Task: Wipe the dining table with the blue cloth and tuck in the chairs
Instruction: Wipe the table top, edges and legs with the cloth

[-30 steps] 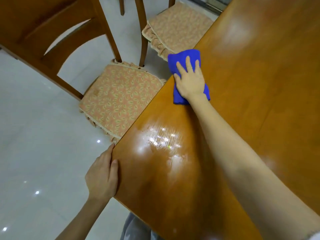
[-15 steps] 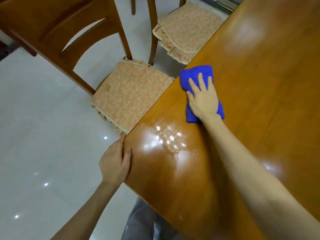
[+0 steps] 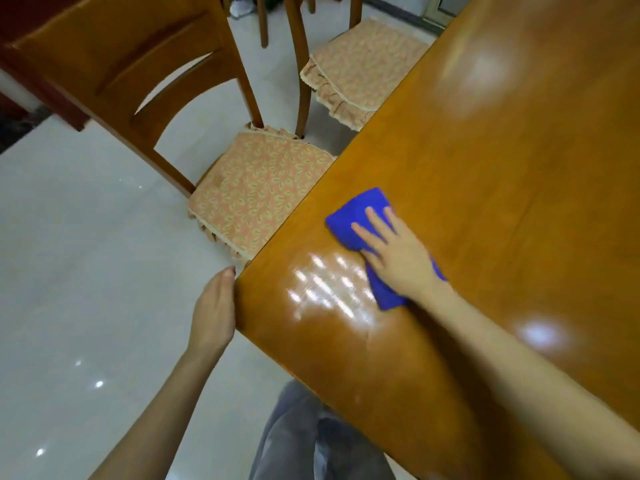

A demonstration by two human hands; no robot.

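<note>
Pressing the cloth (image 3: 360,213) to the table (image 3: 485,168), right hand (image 3: 398,258) lies flat; left hand (image 3: 213,310) rests loose against the edge.

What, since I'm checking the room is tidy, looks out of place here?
Both chairs: the near chair and the far chair stand pulled out, cushions exposed beside the table. Nothing looks spilled or damaged; the bright patches are glare.

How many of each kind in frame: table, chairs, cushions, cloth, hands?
Table: 1
Chairs: 2, near chair and far chair
Cushions: 2, near cushion and far cushion
Cloth: 1
Hands: 2, left hand and right hand
Total: 8
Leg at top edge: owner unclear, uncounted.
</note>
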